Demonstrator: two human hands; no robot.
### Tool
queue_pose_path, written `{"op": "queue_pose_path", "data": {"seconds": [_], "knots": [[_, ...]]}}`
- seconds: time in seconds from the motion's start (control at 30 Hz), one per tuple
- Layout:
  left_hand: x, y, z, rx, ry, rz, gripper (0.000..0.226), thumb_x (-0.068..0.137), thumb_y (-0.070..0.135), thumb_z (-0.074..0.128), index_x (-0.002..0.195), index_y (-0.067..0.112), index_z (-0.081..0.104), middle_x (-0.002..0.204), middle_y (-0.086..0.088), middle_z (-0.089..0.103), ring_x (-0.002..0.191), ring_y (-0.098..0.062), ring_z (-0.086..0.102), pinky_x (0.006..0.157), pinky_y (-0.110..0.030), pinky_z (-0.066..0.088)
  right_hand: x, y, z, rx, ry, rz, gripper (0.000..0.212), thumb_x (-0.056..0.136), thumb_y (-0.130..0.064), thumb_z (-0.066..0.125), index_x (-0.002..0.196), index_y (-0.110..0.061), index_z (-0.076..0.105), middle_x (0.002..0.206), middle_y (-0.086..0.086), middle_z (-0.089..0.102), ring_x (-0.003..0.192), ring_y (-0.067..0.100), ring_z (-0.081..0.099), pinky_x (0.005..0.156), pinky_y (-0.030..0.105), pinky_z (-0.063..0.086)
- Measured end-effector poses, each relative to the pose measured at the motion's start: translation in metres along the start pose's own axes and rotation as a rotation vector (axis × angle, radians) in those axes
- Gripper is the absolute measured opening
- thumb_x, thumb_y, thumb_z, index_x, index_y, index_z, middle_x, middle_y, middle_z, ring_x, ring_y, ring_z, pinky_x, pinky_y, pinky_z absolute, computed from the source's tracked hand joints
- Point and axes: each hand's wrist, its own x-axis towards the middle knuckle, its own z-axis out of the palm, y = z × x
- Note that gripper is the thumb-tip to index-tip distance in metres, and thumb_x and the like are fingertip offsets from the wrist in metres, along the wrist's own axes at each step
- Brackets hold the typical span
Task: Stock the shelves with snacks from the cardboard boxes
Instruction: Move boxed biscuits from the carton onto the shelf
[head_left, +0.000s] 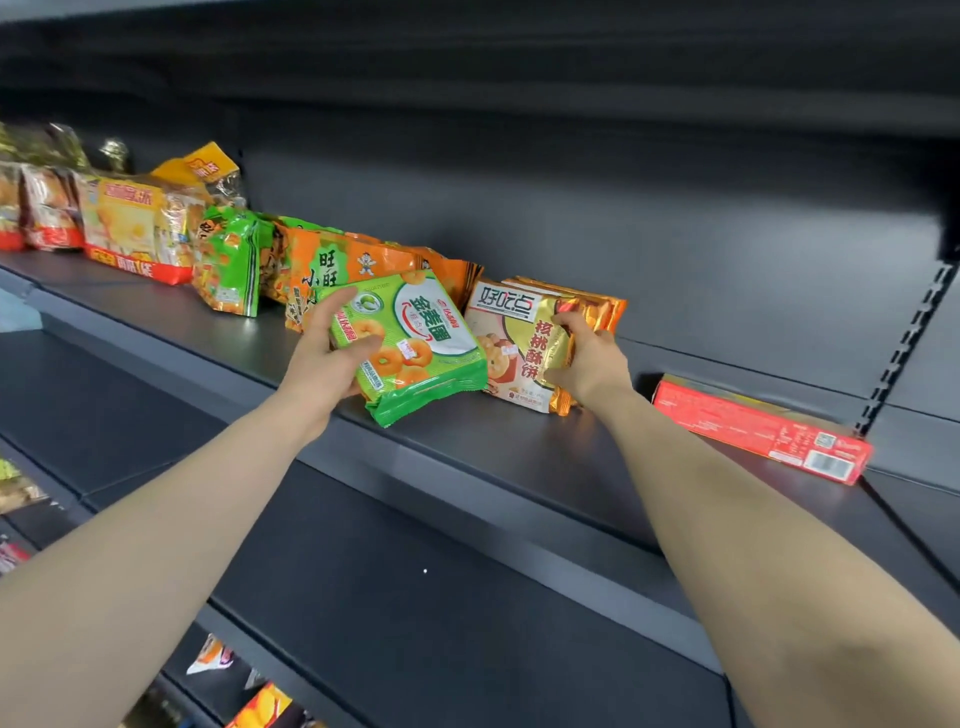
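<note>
Green foil catches the light in the head view as a person sets a ring-biscuit pack (410, 343) on the dark metal shelf (519, 467), partway through stocking it. The left grip (324, 358) pinches the pack's left edge, thumb across its face and fingers beneath. The pack lies tilted, its upper end against the orange packs (337, 260) behind and its lower corner at the shelf's front lip. The right grip (587, 358) is curled round the right edge of the gold biscuit packs (519, 338), just beside the green one, and props them leaning back. No cardboard box is in sight.

The placing step looks nearly done. The next move probably calls for pushing the green pack back from the lip and standing it up between its neighbours before letting go, since it could slide off forward.

Bare shelf lies open to the right, between the gold packs and a red carton (758, 428) lying flat near the slotted upright (904, 353). To the left, bags stand in a close row. The shelf above overhangs, so there looks to be little headroom for lifting.
</note>
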Motion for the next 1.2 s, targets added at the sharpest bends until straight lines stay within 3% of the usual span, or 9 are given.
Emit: {"op": "queue_pose_path", "data": {"seconds": [0.1, 0.2, 0.3, 0.4, 0.53, 0.73, 0.93, 1.07, 1.2], "knots": [[0.003, 0.001, 0.007, -0.016, -0.038, 0.0, 0.055, 0.095, 0.006, 0.062, 0.129, 0.047, 0.049, 0.129, 0.006, 0.06, 0.099, -0.015, 0.07, 0.077, -0.038, 0.059, -0.008, 0.0, -0.008, -0.17, 0.163, -0.061, 0.068, 0.086, -0.012, 0.066, 0.144, -0.036, 0.041, 0.136, 0.012, 0.035, 0.116, 0.039, 0.049, 0.089, 0.044, 0.051], [0.008, 0.007, 0.02, -0.056, -0.081, -0.011, 0.056, 0.094, 0.005, 0.062, 0.13, 0.047, 0.048, 0.127, 0.006, 0.06, 0.101, -0.015, 0.069, 0.074, -0.035, 0.058, -0.018, -0.005, -0.014, -0.063, 0.316, -0.158, 0.053, 0.089, -0.017, 0.067, 0.137, -0.027, 0.049, 0.131, 0.012, 0.044, 0.108, 0.036, 0.053, 0.087, 0.043, 0.052], [0.009, 0.011, 0.043, -0.135, -0.16, -0.034, 0.059, 0.094, 0.004, 0.063, 0.132, 0.046, 0.048, 0.127, 0.007, 0.06, 0.105, -0.017, 0.068, 0.075, -0.038, 0.059, -0.031, -0.018, -0.021, 0.241, 0.186, -0.031, 0.03, 0.095, -0.038, 0.063, 0.119, -0.02, 0.062, 0.11, 0.008, 0.062, 0.092, 0.028, 0.061, 0.081, 0.035, 0.051], [0.003, 0.009, 0.073, -0.194, -0.228, -0.035, 0.057, 0.093, 0.005, 0.064, 0.131, 0.045, 0.048, 0.128, 0.008, 0.057, 0.108, -0.017, 0.066, 0.077, -0.04, 0.06, -0.05, -0.026, -0.032, 0.852, -0.116, 0.223, 0.037, 0.097, -0.044, 0.06, 0.121, -0.016, 0.06, 0.104, 0.006, 0.07, 0.091, 0.025, 0.071, 0.067, 0.03, 0.059], [-0.01, 0.002, 0.119, -0.171, -0.359, -0.017, 0.058, 0.093, 0.003, 0.064, 0.131, 0.042, 0.047, 0.13, 0.004, 0.055, 0.11, -0.02, 0.065, 0.075, -0.042, 0.06, -0.069, 0.002, -0.057, 1.114, -0.108, 0.285, 0.035, 0.093, -0.019, 0.07, 0.124, -0.012, 0.055, 0.099, 0.001, 0.073, 0.08, 0.015, 0.073, 0.069, 0.036, 0.063], [-0.015, -0.012, 0.201, 0.101, -0.527, 0.043, 0.079, 0.089, 0.005, 0.069, 0.147, 0.039, 0.028, 0.126, -0.002, 0.06, 0.112, -0.019, 0.062, 0.092, -0.041, 0.054, -0.074, 0.083, -0.126, 1.028, 0.102, 0.257, 0.031, 0.086, -0.001, 0.074, 0.109, -0.017, 0.06, 0.098, 0.003, 0.071, 0.078, 0.019, 0.07, 0.083, 0.045, 0.061], [0.007, -0.039, 0.282, 0.6, -0.554, 0.003, 0.073, 0.091, 0.018, 0.069, 0.152, 0.021, 0.03, 0.148, -0.014, 0.045, 0.13, -0.029, 0.049, 0.108, -0.039, 0.041, -0.054, 0.151, -0.195, 0.812, 0.3, 0.229, 0.038, 0.084, -0.001, 0.076, 0.115, -0.014, 0.06, 0.104, 0.01, 0.074, 0.084, 0.026, 0.075, 0.069, 0.04, 0.063], [0.012, -0.043, 0.323, 0.955, -0.679, 0.166, 0.079, 0.093, 0.019, 0.065, 0.158, 0.023, 0.02, 0.158, -0.006, 0.033, 0.138, -0.027, 0.041, 0.106, -0.03, 0.038, -0.036, 0.184, -0.216, 0.745, 0.357, 0.21, 0.043, 0.083, -0.006, 0.078, 0.12, -0.017, 0.06, 0.108, 0.006, 0.074, 0.086, 0.023, 0.076, 0.072, 0.042, 0.063], [0.013, -0.052, 0.352, 0.972, -0.757, 0.034, 0.079, 0.093, 0.019, 0.065, 0.157, 0.018, 0.02, 0.154, -0.007, 0.038, 0.133, -0.026, 0.046, 0.106, -0.032, 0.041, -0.024, 0.204, -0.224, 0.71, 0.363, 0.161, 0.037, 0.086, -0.007, 0.077, 0.116, -0.023, 0.063, 0.113, 0.005, 0.071, 0.086, 0.018, 0.075, 0.068, 0.035, 0.062]]}}
